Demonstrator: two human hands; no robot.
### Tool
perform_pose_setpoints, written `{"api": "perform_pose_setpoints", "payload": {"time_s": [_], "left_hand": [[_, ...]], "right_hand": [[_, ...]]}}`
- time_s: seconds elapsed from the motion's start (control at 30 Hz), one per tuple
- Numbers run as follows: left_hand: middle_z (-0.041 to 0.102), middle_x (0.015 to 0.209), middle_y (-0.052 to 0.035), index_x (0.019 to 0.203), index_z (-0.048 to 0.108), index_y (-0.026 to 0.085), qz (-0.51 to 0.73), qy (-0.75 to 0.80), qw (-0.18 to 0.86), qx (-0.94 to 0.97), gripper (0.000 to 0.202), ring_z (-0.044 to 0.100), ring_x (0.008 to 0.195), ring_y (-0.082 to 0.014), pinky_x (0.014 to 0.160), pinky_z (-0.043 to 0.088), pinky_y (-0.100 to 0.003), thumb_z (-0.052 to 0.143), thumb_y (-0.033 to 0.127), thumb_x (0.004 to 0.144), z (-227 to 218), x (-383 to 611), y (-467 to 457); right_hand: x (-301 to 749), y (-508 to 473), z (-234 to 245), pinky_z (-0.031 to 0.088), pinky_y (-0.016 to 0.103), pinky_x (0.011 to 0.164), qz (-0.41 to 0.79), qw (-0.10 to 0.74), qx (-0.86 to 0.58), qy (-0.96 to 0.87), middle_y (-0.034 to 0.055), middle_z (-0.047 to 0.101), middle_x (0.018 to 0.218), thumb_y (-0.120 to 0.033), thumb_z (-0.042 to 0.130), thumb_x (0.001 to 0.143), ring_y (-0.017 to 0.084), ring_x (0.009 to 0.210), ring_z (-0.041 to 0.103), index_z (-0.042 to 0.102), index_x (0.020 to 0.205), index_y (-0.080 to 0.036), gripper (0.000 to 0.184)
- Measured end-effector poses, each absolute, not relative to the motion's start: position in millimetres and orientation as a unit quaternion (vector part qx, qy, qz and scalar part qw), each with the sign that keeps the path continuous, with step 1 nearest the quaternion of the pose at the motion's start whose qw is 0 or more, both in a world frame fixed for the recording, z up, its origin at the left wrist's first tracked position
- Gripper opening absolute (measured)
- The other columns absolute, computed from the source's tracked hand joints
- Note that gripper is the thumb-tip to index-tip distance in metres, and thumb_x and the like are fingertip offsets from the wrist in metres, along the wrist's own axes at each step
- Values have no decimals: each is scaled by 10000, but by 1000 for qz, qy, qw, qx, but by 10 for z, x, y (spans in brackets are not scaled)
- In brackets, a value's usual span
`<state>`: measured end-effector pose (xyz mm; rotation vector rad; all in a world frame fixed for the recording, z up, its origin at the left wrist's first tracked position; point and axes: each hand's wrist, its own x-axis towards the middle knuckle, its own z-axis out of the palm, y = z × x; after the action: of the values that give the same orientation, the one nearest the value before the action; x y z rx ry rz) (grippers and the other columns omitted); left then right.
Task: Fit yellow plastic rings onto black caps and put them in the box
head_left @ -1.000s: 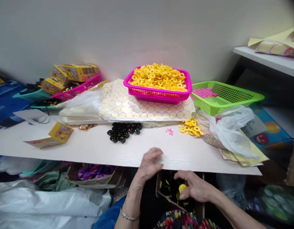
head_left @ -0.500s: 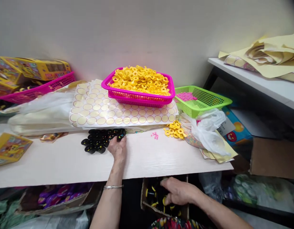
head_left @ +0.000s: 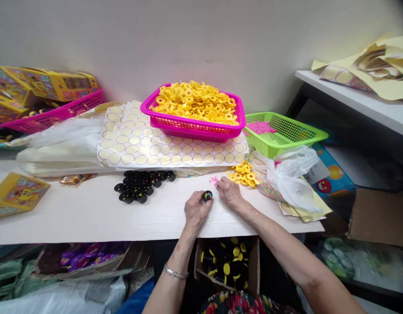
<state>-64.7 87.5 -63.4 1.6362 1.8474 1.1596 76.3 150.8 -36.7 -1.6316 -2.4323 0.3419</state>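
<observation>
My left hand [head_left: 196, 210] is closed around a small black cup [head_left: 207, 196], whose open top shows tiny coloured beads inside. Just right of it, my right hand [head_left: 229, 192] has its fingertips pinched at the little pile of pink pieces [head_left: 214, 180] on the white table. Whatever those fingertips hold is too small to make out. To the left stands a cluster of black cups [head_left: 136, 187]. Yellow ring-shaped pieces [head_left: 243, 175] lie in a heap beyond my right hand. Below the table edge, a cardboard box [head_left: 254, 266] holds black pieces with yellow ends.
A magenta basket [head_left: 195, 127] heaped with yellow rings rests on sticker sheets [head_left: 175, 159]. Behind the heap sits a green basket [head_left: 286, 139] with pink pieces, beside a plastic bag [head_left: 286, 174]. Yellow toy boxes [head_left: 21, 194] are at the left.
My left hand has moved right from the black cluster, bringing one cup along. My right hand has come up from the cardboard box to the pink pieces. The camera view has shifted slightly.
</observation>
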Motion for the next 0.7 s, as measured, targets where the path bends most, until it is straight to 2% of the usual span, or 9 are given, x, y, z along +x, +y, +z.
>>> {"api": "perform_pose_setpoints", "payload": {"time_s": [0.2,0.4,0.6,0.7], "left_hand": [[509,670,32,776,604,185,413,647,192,612,127,436,585,-86,561,348,-204,603,250,667,-587,-661,877],[526,690,28,773,601,186,403,647,203,615,122,446,593,-87,562,353,-202,598,240,663,-577,-649,865],[528,695,24,770,596,186,397,639,206,625,110,454,603,-92,567,358,-208,600,232,669,-542,-650,846],[542,715,22,780,597,188,396,639,207,626,112,467,619,-95,576,363,-211,604,216,671,-547,-655,841]], "right_hand": [[748,1464,-288,301,247,582,101,64,-541,-833,77,574,980,-129,365,817,163,801,526,572,956,-176,253],[878,1408,-234,321,229,595,261,62,-542,-796,46,642,764,-192,465,765,151,719,553,629,760,-170,166],[943,1460,-291,347,223,600,308,137,-568,-751,35,633,671,-180,497,716,139,670,548,650,681,-157,158],[958,1433,-314,353,225,616,296,153,-543,-771,29,625,704,-189,507,725,139,694,541,642,699,-164,140]]}}
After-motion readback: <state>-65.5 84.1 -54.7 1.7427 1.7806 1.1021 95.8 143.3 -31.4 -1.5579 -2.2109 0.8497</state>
